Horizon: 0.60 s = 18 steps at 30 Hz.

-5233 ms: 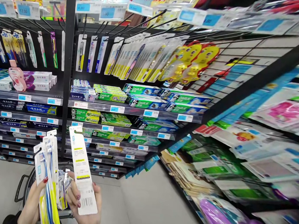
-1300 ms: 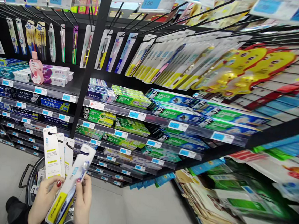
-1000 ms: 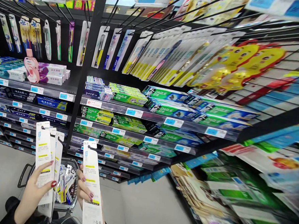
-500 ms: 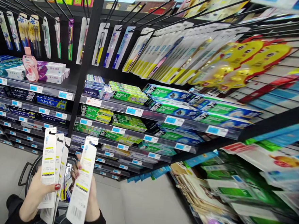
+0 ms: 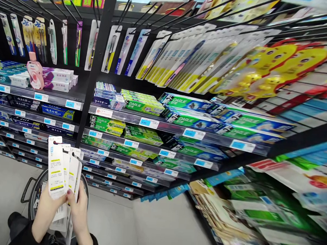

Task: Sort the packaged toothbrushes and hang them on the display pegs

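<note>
Left hand [image 5: 47,207] and right hand [image 5: 79,210] both clamped on one fanned bunch of toothbrush packs [image 5: 58,167], lower part. Left has the left edge, right has the right edge, its thumb across the front. Can't tell which carries the load. Bunch projects up out of the grip; long axis runs toward the shelves, hanger ends far, tops leaning a bit left. Printed backs face up; front pack sits leftmost, nearer the left hand. Basket [image 5: 31,197] below, rim showing both sides. Beyond: toothpaste boxes [image 5: 142,105] along the shelf [image 5: 174,130] front edge, pink bottle [image 5: 36,72] left, hanging packs [image 5: 179,60] above.
</note>
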Each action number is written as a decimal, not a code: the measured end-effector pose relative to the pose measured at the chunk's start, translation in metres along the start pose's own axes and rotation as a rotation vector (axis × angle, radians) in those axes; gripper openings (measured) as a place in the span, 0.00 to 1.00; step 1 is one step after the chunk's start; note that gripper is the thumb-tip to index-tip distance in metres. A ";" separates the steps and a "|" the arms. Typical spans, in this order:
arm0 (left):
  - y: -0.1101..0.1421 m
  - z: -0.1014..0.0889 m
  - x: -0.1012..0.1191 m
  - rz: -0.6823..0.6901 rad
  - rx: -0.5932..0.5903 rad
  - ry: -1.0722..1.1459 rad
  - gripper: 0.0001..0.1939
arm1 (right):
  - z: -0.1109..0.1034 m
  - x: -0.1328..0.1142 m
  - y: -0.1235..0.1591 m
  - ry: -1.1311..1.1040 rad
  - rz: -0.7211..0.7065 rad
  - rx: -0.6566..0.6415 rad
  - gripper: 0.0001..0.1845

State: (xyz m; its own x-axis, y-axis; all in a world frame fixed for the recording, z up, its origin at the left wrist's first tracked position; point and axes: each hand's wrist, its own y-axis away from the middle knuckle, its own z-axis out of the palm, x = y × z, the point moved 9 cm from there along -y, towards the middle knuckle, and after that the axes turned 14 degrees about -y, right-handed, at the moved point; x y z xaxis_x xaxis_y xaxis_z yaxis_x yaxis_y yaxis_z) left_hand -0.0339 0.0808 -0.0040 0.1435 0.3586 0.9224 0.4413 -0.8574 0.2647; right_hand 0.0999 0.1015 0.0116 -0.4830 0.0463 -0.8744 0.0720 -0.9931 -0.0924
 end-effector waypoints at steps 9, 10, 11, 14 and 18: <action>0.015 0.040 -0.026 -0.209 -0.348 0.501 0.28 | -0.020 0.022 -0.003 0.085 0.095 0.116 0.18; 0.017 0.042 -0.027 -0.245 -0.390 0.509 0.28 | -0.021 0.023 -0.004 0.089 0.094 0.104 0.18; 0.019 0.043 -0.028 -0.276 -0.434 0.508 0.27 | -0.022 0.024 -0.004 0.086 0.096 0.092 0.18; 0.022 0.042 -0.029 -0.318 -0.515 0.481 0.25 | -0.027 0.031 -0.005 0.077 0.111 0.096 0.19; 0.026 0.043 -0.032 -0.362 -0.528 0.486 0.27 | -0.037 0.038 -0.005 0.143 0.111 0.166 0.22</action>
State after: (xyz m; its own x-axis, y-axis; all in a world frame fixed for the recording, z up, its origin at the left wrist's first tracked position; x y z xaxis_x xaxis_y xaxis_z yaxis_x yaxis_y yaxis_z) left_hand 0.0110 0.0631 -0.0387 -0.3834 0.5515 0.7409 -0.1083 -0.8235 0.5569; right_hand 0.1131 0.1117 -0.0388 -0.3504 -0.0608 -0.9346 -0.0324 -0.9965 0.0770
